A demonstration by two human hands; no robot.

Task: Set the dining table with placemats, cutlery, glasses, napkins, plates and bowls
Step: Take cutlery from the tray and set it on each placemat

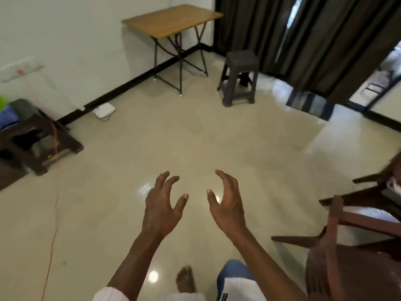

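A small folding table [173, 19] with a bare wooden top and black metal legs stands against the far wall, across the tiled floor. My left hand [161, 205] and my right hand [226, 203] are held out in front of me over the floor, fingers spread and curled, with nothing in either. No placemats, cutlery, glasses, napkins, plates or bowls are in view.
A dark plastic stool [239, 77] stands right of the table by dark curtains [314, 40]. Brown chairs [358, 246] crowd the near right. A low dark stool [34, 137] with items sits at left. An orange cable [54, 213] runs along the floor. My bare foot [185, 279] shows below.
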